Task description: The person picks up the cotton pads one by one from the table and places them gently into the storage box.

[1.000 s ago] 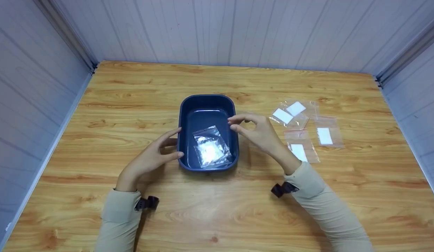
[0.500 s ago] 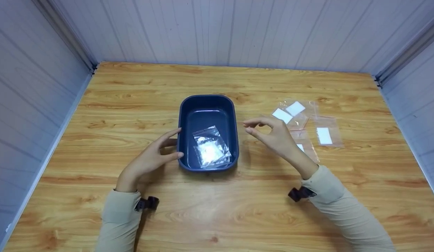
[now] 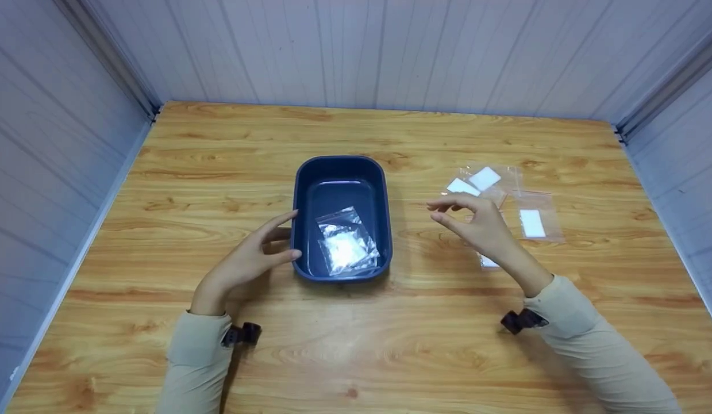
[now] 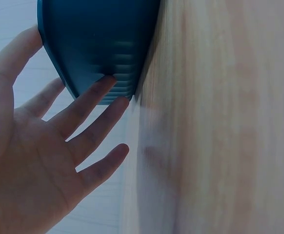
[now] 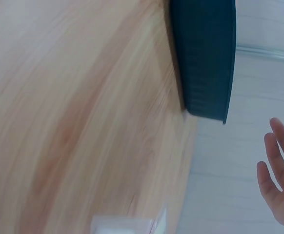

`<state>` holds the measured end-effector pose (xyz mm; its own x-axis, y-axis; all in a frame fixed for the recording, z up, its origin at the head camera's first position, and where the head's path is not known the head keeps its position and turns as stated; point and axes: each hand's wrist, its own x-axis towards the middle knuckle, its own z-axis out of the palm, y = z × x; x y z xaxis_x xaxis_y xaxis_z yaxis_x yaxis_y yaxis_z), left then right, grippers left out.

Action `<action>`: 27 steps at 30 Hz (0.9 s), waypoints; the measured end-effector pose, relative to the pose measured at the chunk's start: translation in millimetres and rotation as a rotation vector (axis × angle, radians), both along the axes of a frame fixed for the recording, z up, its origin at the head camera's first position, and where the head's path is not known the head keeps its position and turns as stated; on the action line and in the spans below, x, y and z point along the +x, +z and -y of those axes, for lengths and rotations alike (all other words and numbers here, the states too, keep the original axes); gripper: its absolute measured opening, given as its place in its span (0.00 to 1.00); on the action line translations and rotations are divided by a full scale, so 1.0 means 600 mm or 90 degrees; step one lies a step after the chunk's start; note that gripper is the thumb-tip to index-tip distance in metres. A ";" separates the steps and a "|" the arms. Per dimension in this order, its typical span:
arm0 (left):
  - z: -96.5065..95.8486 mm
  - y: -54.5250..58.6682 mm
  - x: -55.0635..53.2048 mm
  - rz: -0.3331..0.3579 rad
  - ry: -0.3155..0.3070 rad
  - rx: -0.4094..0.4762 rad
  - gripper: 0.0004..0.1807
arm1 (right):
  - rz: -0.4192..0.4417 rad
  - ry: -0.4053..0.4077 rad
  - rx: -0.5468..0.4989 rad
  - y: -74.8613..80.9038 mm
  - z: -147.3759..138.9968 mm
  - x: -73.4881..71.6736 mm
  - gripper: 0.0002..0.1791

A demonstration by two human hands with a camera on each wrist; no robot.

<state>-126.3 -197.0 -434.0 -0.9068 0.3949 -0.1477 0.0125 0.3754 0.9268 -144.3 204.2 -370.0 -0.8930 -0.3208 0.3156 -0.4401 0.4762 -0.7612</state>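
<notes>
A dark blue rectangular bin (image 3: 341, 168) stands on the wooden table with clear zip bags (image 3: 345, 247) lying in its near half. My left hand (image 3: 249, 253) rests against the bin's left side, thumb and forefinger at the rim; the left wrist view shows its spread fingers (image 4: 93, 97) touching the outer wall. To the right, my right hand (image 3: 476, 221) hovers with nothing in it, its fingers and thumb apart, partly covering a zip bag with a white card (image 3: 489, 261). In the right wrist view its relaxed fingers (image 5: 273, 151) show at the right edge.
Several clear zip bags with white cards lie at the right: an overlapping pair (image 3: 485, 179) toward the back and one bag (image 3: 532, 223) farther right. Panelled walls (image 3: 356, 52) enclose the wooden table (image 3: 344, 356) at the back and both sides.
My right hand has moved right, from the bin's right rim to over the bags with white cards. The left hand and the bin have stayed in place.
</notes>
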 end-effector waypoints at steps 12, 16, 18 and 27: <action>-0.001 -0.001 -0.002 -0.002 -0.004 0.005 0.43 | -0.007 0.006 0.019 0.004 -0.053 -0.007 0.10; 0.000 -0.001 0.000 0.003 -0.002 0.009 0.43 | 0.008 0.006 0.026 -0.002 -0.074 -0.015 0.11; 0.000 -0.002 0.001 0.002 -0.001 0.005 0.43 | 0.026 0.006 0.036 -0.005 -0.083 -0.017 0.11; 0.001 -0.005 0.001 -0.002 0.003 -0.004 0.43 | 0.071 0.010 0.109 -0.010 -0.113 -0.028 0.13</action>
